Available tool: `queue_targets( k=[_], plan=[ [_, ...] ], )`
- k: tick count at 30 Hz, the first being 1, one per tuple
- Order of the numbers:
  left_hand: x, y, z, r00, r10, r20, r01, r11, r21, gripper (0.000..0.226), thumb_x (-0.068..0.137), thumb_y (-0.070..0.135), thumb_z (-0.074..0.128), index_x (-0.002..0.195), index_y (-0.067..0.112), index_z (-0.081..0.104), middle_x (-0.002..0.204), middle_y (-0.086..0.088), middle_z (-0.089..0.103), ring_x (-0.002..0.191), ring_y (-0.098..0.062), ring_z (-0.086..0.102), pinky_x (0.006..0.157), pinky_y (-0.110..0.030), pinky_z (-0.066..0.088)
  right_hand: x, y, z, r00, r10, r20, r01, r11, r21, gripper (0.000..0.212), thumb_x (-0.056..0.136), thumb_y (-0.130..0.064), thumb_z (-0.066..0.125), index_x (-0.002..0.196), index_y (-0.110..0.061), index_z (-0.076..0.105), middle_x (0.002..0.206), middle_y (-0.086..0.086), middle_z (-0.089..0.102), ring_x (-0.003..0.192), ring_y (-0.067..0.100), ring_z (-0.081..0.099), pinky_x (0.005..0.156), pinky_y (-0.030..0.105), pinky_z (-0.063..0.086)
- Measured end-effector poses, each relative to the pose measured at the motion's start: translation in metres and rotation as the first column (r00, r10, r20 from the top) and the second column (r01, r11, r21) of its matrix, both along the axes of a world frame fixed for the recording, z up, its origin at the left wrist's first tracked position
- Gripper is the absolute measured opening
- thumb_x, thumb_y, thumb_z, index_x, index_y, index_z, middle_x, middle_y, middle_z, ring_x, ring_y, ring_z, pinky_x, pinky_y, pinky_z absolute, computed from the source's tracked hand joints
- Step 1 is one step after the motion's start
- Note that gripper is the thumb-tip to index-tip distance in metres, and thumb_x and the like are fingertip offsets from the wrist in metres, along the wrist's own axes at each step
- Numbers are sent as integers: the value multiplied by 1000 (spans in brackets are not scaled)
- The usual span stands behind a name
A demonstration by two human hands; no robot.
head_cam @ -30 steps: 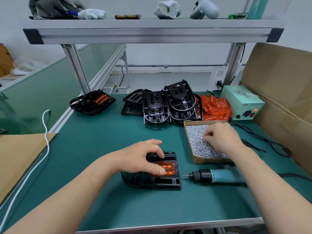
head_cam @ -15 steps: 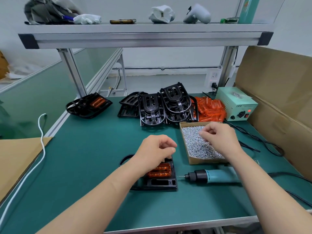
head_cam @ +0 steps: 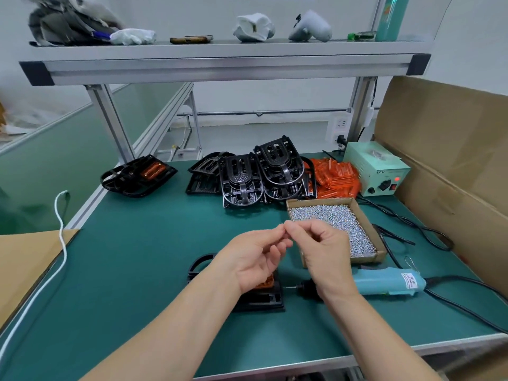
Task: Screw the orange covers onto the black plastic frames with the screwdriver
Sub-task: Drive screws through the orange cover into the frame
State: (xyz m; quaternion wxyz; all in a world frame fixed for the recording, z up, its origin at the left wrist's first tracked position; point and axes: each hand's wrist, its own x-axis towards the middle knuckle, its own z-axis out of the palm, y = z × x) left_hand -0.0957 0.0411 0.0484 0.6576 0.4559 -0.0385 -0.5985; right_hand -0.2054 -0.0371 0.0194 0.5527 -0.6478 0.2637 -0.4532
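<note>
Black frame (head_cam: pixel 261 302) lies half-hidden under left hand (head_cam: pixel 253 259) and right hand (head_cam: pixel 321 251), fingertips (head_cam: pixel 295 229) pinched together, perhaps holding something small.

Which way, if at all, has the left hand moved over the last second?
Yes. The left hand has lifted off the frame and gone toward the screw box, its fingertips now meeting the right hand.

We log: table mat (head_cam: pixel 137 270) plain dark green | frames (head_cam: pixel 242 182) black, slotted | covers (head_cam: pixel 335 180) clear orange | screwdriver (head_cam: pixel 384 281) teal, black nose, white label | screws (head_cam: pixel 330 215) silver | box (head_cam: pixel 369 228) brown | power unit (head_cam: pixel 368 166) pale green, red lamp lit | cord (head_cam: pixel 61 232) white
</note>
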Motion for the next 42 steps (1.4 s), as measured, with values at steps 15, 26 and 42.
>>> queue_targets(
  k=[15, 26, 42],
  plan=[
    [-33, -10, -11, -157, -334, 929, 388, 845, 369, 10, 86, 21, 71, 85, 11, 75, 113, -7, 69, 103, -18, 60, 94, -30, 44, -63, 7, -17, 862, -483, 153, 390, 826, 407, 29, 100, -10, 47, 81, -21, 65, 60, -9, 56, 50, 5, 44, 43, 15, 31],
    [-78, -44, -25, -789, -263, 556, 286, 643, 710, 29, 94, 19, 59, 116, 2, 65, 119, -18, 50, 106, -38, 47, 88, -45, 42, -91, 35, -33, 853, -509, 118, 275, 630, 726, 13, 105, -1, 45, 117, 1, 51, 93, 16, 61, 83, 21, 66, 66, 28, 54],
    [-68, -34, 22, -774, -228, 591, 326, 656, 681, 30, 102, 25, 45, 103, 2, 65, 116, -15, 50, 106, -31, 42, 89, -39, 37, -67, 13, -9, 797, -434, 421, -231, 426, 875, 23, 90, -37, 67, 107, -21, 67, 97, 8, 71, 93, 25, 65, 107, 44, 43]
  ],
)
